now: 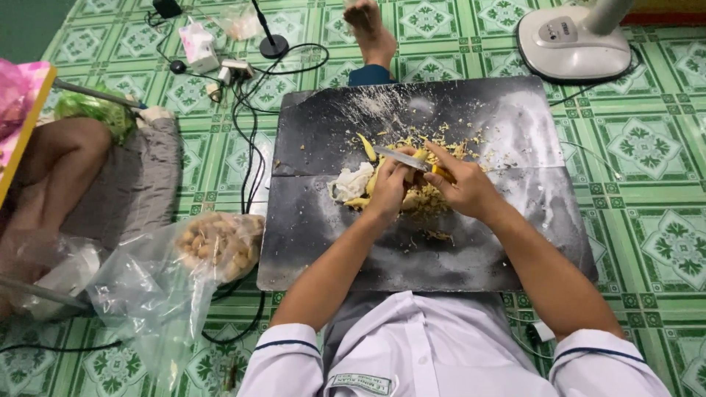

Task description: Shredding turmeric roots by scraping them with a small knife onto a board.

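Right hand closed around a knife, left hand pinching a yellow piece, peelings on dark board

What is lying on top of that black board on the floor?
On the black board lie yellowish peelings and a white lump. The left hand and right hand with a knife cover what lies beneath them.

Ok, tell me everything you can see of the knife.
The knife has a slim, pale metallic blade lying nearly level, its tip pointing toward the person's left. The right hand grips the handle, which shows only as a bit of yellow under the fingers. The left hand pinches a small yellowish piece against the blade. It sits above the heap of yellow scraps on the dark board.
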